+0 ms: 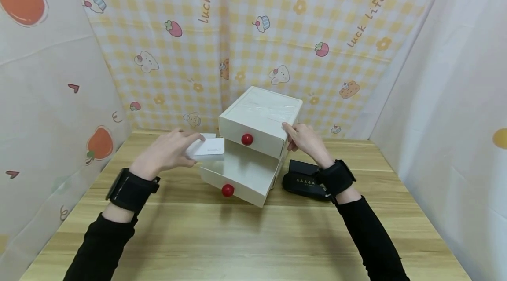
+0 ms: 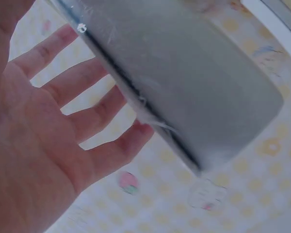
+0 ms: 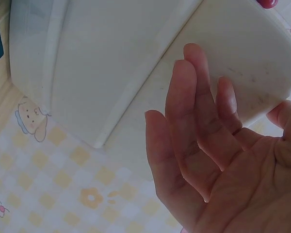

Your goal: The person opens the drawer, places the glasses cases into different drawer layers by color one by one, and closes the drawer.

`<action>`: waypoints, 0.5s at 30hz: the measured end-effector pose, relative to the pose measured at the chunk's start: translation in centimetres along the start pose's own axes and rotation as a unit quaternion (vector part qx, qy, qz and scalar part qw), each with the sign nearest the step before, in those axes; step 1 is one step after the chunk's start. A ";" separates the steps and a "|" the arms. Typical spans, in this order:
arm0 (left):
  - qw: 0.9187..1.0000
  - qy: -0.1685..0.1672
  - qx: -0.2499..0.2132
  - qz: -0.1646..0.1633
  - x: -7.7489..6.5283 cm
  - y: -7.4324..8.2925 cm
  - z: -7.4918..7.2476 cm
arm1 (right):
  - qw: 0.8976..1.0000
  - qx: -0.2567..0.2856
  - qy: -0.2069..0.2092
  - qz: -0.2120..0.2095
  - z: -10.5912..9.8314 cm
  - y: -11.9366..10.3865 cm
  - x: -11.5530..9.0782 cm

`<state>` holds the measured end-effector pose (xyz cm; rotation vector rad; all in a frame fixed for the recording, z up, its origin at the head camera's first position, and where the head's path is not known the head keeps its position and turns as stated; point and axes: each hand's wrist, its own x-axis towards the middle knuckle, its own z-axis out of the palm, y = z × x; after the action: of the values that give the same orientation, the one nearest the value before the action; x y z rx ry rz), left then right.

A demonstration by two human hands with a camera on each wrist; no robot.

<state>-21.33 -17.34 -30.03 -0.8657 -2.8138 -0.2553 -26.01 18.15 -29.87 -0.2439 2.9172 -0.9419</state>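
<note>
Keeping the slim white box [image 1: 214, 146], pinched in the left hand [image 1: 168, 151] by the open lower drawer's left side, level and clear of the rim probably works best, with the right hand [image 1: 308, 141], loosely bent, lightly bracing the white drawer cabinet [image 1: 263, 107].

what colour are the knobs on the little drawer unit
Both knobs are red, on the white drawer unit; the head view shows them best.

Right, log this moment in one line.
left hand: holds white box | right hand: touches white drawers | lower drawer: open | black case: on table
</note>
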 end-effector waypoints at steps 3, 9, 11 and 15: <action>0.999 0.000 0.021 0.024 0.5 1.6 0.2 | 1.000 0.002 0.001 -0.001 0.0 0.0 0.0; 0.995 -0.007 0.080 0.064 2.0 4.5 1.3 | 1.000 0.005 0.005 -0.001 0.0 0.0 0.0; 0.992 -0.017 0.102 0.075 2.5 5.4 1.7 | 1.000 0.010 0.006 0.000 0.0 0.0 0.0; 0.985 -0.023 0.136 0.106 3.4 6.6 2.8 | 1.000 0.015 0.003 0.000 0.0 0.1 0.0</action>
<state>-20.66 -9.56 -31.27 -1.1014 -2.6808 0.1762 -25.98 18.22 -29.93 -0.2397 2.9059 -0.9876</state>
